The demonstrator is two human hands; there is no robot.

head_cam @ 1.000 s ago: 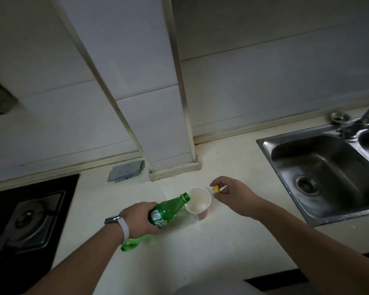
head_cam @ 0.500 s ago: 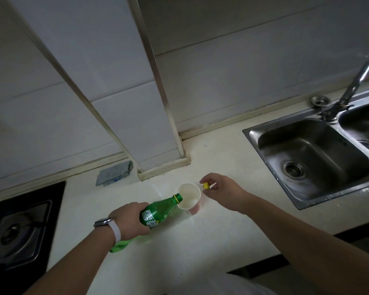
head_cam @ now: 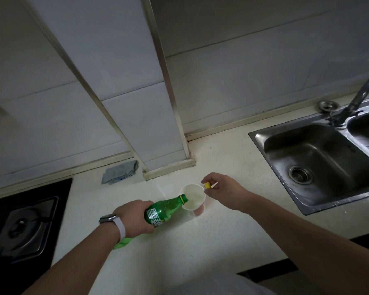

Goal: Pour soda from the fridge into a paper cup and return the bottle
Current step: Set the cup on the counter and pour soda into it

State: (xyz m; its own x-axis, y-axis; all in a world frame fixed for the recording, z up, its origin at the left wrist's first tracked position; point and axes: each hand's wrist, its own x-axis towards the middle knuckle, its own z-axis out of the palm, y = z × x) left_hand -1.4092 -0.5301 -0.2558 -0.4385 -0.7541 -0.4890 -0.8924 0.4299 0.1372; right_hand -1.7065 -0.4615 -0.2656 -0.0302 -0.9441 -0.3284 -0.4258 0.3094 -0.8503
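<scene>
My left hand (head_cam: 134,216) grips a green soda bottle (head_cam: 165,210) around its middle and holds it tilted, neck over the rim of a paper cup (head_cam: 192,198). The cup stands upright on the pale countertop (head_cam: 200,248), white inside with a reddish outside, and pale liquid shows in it. My right hand (head_cam: 224,188) hovers just right of the cup and pinches the yellow bottle cap (head_cam: 207,185) between thumb and fingers. The bottle's base pokes out below my left wrist.
A steel double sink (head_cam: 320,162) with a tap (head_cam: 358,99) lies to the right. A gas hob (head_cam: 21,228) fills the left side. A folded grey cloth (head_cam: 119,172) lies by a tiled wall column (head_cam: 158,116) behind the cup.
The bottle's neck has come further over the cup's rim and liquid now shows inside. My right hand stays beside the cup with the cap. The view has shifted slightly.
</scene>
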